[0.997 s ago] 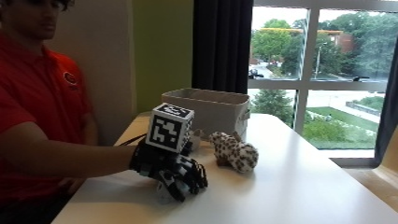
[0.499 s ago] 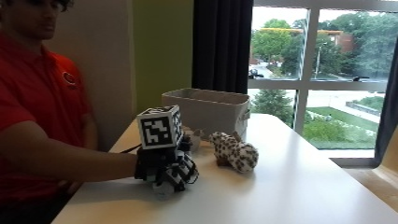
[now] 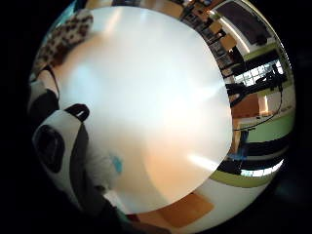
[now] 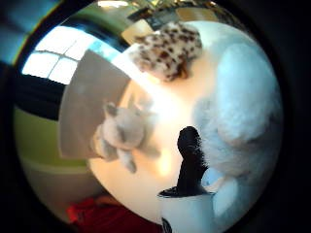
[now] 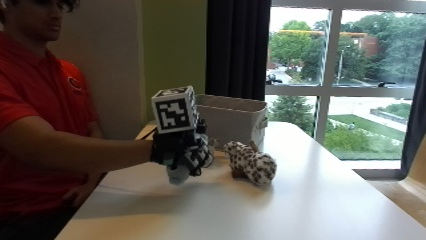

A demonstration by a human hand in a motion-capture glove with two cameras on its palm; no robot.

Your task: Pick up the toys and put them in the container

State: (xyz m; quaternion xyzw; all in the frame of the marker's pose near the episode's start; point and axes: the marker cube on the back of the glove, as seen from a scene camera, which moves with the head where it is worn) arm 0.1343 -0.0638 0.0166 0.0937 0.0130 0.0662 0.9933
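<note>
My gloved right hand is raised above the table, its fingers curled around a white-grey plush toy that hangs below the palm. In the thumb side palm view this white plush toy fills the space beside my thumb. A leopard-spotted plush toy lies on the table just right of the hand. A small grey plush animal lies on the table beside the container; in the outside view my hand hides it. The white open container stands behind the hand.
The white table stretches to the right and front of the spotted toy. The person's arm reaches in from the left. A window is behind the table.
My hand has risen off the table and shifted slightly right, lifting the white plush toy with it. The spotted toy has not moved.
</note>
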